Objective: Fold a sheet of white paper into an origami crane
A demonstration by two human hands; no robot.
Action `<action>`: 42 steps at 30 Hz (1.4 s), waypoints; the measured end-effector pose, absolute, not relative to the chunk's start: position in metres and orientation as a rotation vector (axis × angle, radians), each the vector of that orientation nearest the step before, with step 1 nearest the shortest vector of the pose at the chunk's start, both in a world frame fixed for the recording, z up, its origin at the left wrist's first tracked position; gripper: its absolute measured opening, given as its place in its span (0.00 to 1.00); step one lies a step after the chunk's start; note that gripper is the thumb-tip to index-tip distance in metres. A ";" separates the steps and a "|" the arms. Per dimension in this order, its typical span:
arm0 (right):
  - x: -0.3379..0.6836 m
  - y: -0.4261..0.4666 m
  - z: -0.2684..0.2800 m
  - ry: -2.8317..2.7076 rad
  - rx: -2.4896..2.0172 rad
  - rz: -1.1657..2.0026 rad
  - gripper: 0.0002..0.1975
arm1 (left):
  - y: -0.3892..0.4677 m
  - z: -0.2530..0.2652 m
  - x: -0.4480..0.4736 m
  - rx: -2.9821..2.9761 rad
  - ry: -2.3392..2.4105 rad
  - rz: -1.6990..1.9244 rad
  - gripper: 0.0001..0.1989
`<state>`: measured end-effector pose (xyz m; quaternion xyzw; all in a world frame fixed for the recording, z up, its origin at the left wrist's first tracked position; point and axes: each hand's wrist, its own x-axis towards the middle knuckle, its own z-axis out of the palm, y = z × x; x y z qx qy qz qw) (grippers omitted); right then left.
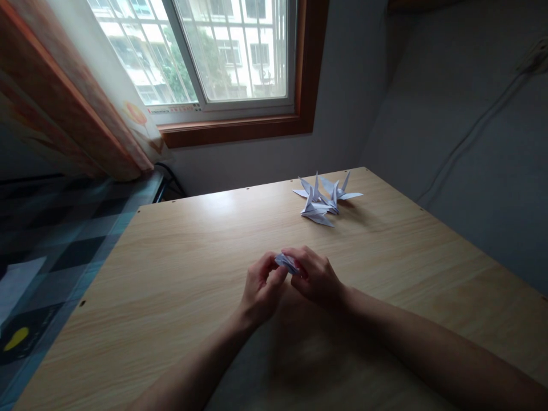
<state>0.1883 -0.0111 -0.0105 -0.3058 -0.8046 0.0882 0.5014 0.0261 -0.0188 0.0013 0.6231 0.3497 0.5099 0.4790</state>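
Observation:
A small folded piece of white paper (286,262) is pinched between both hands, just above the middle of the wooden table. My left hand (262,288) grips its left side, thumb and fingers closed on it. From the right, my right hand (314,275) closes its fingers on the other side. Much of the folded paper is covered by the fingers, so its full shape is hidden. Beyond the hands, several white origami cranes (319,210) rest close together on the tabletop.
The light wooden table (192,245) has its far edge near the wall below a barred window (240,51). At left stands a bed with a checked cover (85,251), a white sheet (19,285) on it, beside an orange curtain (72,97). A cable (471,131) runs along the right wall.

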 end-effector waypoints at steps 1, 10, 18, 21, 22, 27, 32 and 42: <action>0.189 -0.010 -0.011 -1.949 -0.730 0.233 0.27 | -0.018 -0.001 0.025 1.506 0.832 1.247 0.16; 0.194 -0.007 -0.012 -2.033 -0.543 0.487 0.22 | -0.017 -0.006 0.024 1.457 0.931 1.205 0.14; 0.193 -0.010 -0.013 -1.735 -0.646 0.876 0.27 | -0.018 0.002 0.027 1.529 1.092 1.222 0.13; 0.191 -0.011 -0.005 -1.782 -0.689 0.850 0.26 | -0.018 0.002 0.028 1.551 1.090 1.216 0.13; 0.191 -0.011 -0.002 -1.791 -0.681 0.855 0.26 | -0.018 0.001 0.028 1.558 1.081 1.217 0.13; 0.192 -0.010 0.007 -1.764 -0.605 0.953 0.27 | -0.016 -0.001 0.026 1.551 1.051 1.224 0.12; 0.191 -0.009 0.004 -1.776 -0.630 0.952 0.30 | -0.018 0.004 0.027 1.611 1.082 1.227 0.12; 0.190 -0.009 0.004 -1.516 -0.628 1.346 0.14 | -0.018 0.009 0.026 1.592 1.073 1.228 0.13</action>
